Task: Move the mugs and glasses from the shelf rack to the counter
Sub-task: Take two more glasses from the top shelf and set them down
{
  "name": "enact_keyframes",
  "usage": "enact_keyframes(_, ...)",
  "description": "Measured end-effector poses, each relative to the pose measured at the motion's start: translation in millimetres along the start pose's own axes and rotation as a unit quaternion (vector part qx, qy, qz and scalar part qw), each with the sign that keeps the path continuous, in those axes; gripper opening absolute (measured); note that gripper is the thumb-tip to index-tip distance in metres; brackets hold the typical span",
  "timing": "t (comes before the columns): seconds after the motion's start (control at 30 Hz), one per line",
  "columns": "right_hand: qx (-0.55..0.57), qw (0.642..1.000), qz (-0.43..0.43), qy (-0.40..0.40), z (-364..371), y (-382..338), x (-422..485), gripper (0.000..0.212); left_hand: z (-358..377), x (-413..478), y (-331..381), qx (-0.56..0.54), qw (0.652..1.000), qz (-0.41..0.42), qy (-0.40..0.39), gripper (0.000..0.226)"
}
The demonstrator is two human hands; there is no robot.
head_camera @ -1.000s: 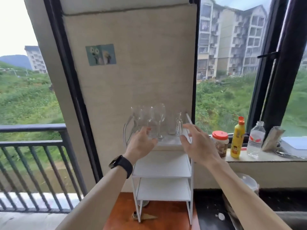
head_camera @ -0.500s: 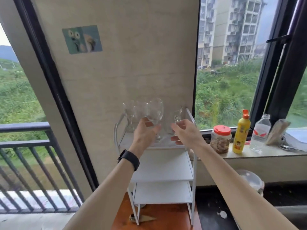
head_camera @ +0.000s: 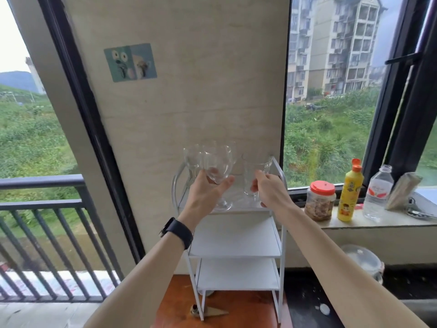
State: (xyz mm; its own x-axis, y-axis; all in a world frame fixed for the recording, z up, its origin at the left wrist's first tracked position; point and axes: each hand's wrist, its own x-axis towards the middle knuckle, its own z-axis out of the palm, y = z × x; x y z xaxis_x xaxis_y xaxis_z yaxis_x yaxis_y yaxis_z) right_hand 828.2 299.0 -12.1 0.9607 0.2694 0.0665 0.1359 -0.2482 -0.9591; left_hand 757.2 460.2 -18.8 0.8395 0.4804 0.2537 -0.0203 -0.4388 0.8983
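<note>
The white shelf rack (head_camera: 236,235) stands on a reddish-brown tabletop (head_camera: 238,311) against the wall panel, and all the glassware sits on its top tier. The two lower tiers show nothing on them.

The stemmed glass (head_camera: 218,166) at the near left of that tier is thin, clear and likely light, but brittle and smooth enough to slip; its tall stem makes it top-heavy, so cupping the bowl low, close to the stem, looks the safest hold. The left hand (head_camera: 205,197) does just that, thumb and fingers curled round the underside of the bowl, with the foot at or just above the shelf; I cannot tell which.

More stemmed glasses (head_camera: 192,159) stand behind it, further left, close enough to knock.

The tumbler (head_camera: 254,176) at the right is straight-sided, seemingly sturdier and easy to clasp mid-wall. The right hand (head_camera: 272,192) pinches its near side between thumb and fingers, base apparently on the shelf.

No mug is clearly visible.
</note>
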Motion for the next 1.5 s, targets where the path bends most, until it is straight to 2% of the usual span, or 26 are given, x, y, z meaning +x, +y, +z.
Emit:
enact_keyframes(0.17,-0.056,0.994,-0.097,0.018,-6,12,-48,0.046,-19,-27,5,-0.011,0.999,0.026,-0.016,0.052)
enact_keyframes(0.27,-0.050,0.987,-0.153,0.020,-17,28,-85,0.047,-25,-54,0,-0.021,0.999,0.035,-0.035,0.047)
enact_keyframes(0.4,-0.065,0.982,-0.171,0.041,-35,67,-138,0.042,-20,-94,-22,-0.024,0.997,0.035,-0.068,0.044)
enact_keyframes(0.6,-0.073,0.994,-0.064,0.058,-71,150,-219,0.035,37,-165,-55,-0.026,0.989,0.000,-0.148,0.045)
enact_keyframes(0.7,-0.072,0.993,-0.006,0.089,-98,185,-261,0.041,78,-199,-64,-0.023,0.976,-0.009,-0.215,0.038)
enact_keyframes(0.83,-0.065,0.985,0.059,0.151,-149,221,-321,0.048,145,-247,-55,-0.011,0.953,-0.007,-0.302,0.043)
enact_keyframes(1.13,-0.077,0.921,0.159,0.347,-308,271,-509,0.047,327,-403,40,-0.038,0.878,0.060,-0.474,0.049)
enact_keyframes(1.37,-0.114,0.849,0.199,0.477,-448,280,-690,0.047,452,-595,154,-0.084,0.796,0.124,-0.587,0.047)
enact_keyframes(1.5,-0.119,0.797,0.226,0.547,-513,280,-786,0.046,508,-698,214,-0.110,0.737,0.146,-0.650,0.054)
